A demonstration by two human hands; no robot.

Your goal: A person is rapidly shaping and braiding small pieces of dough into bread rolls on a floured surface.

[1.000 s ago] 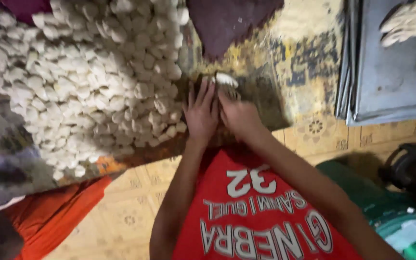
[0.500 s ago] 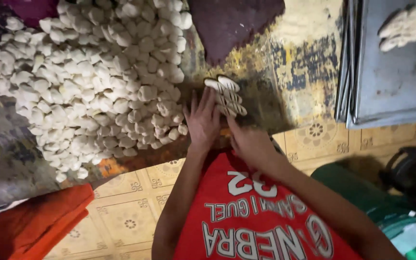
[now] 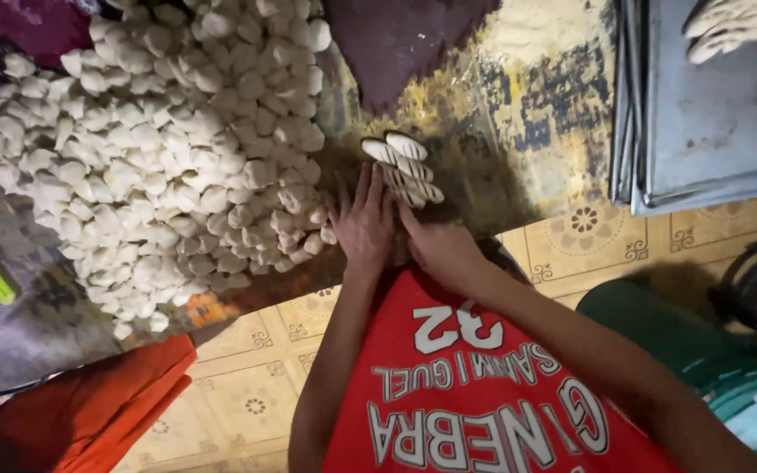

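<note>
My left hand [image 3: 363, 219] lies flat on the worn tabletop [image 3: 519, 131], fingers stretched out and slightly apart, nothing visibly gripped. My right hand [image 3: 438, 250] rests beside it and touches it; its fingers point at a short row of flattened oval dough pieces [image 3: 405, 166] just beyond the fingertips. Whether a piece lies under the palms is hidden. A big heap of small white dough lumps [image 3: 159, 149] covers the table to the left, its edge close to my left hand.
Stacked grey metal trays [image 3: 711, 131] sit at the right, with shaped dough [image 3: 733, 26] on the top one. A dark purple cloth [image 3: 405, 44] lies at the far side. Patterned tile floor [image 3: 247, 385], an orange cloth [image 3: 89, 412] and a green container [image 3: 650, 324] lie below.
Both hands have drawn back a little from the row of flattened dough pieces, which now shows fully beyond the fingertips. The view has shifted slightly.
</note>
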